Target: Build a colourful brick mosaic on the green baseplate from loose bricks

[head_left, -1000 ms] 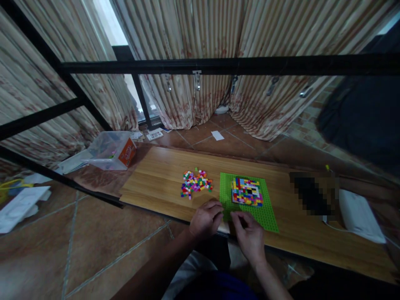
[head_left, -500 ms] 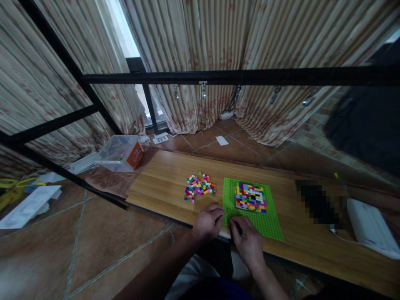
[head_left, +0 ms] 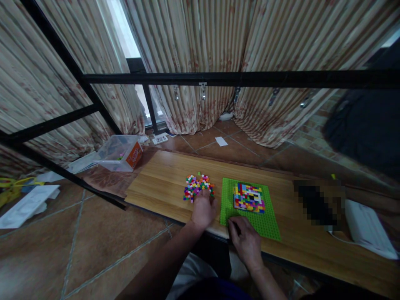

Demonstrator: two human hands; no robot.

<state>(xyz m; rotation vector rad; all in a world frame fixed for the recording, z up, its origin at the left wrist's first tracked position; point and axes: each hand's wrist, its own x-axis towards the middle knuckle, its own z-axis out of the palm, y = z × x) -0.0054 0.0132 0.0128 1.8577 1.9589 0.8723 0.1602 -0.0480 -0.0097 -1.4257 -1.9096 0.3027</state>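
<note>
My left hand (head_left: pixel 203 210) reaches over the near side of a pile of small coloured toy bricks (head_left: pixel 195 185). Its fingers point down at the bricks, with the thumb held apart. To the right lies a green studded baseplate (head_left: pixel 226 196), bearing a low rectangular build of multicoloured bricks (head_left: pixel 249 198) with an opening near its middle. My right hand (head_left: pixel 246 237) rests by the plate's near left edge. Thumb and fingers there are curled together, and whatever they may pinch is too small or hidden to make out.
Both brick groups are on a long wooden table (head_left: pixel 156 179). A clear plastic box (head_left: pixel 117 154) stands on the floor beyond its left end. A white device (head_left: pixel 370 229) with a cable and a blurred dark object (head_left: pixel 317 204) lie at the right. A black metal bar (head_left: pixel 218 78) crosses ahead.
My left hand has moved from beside my right hand, forward and left to the brick pile. My right hand stays by the baseplate's near edge.
</note>
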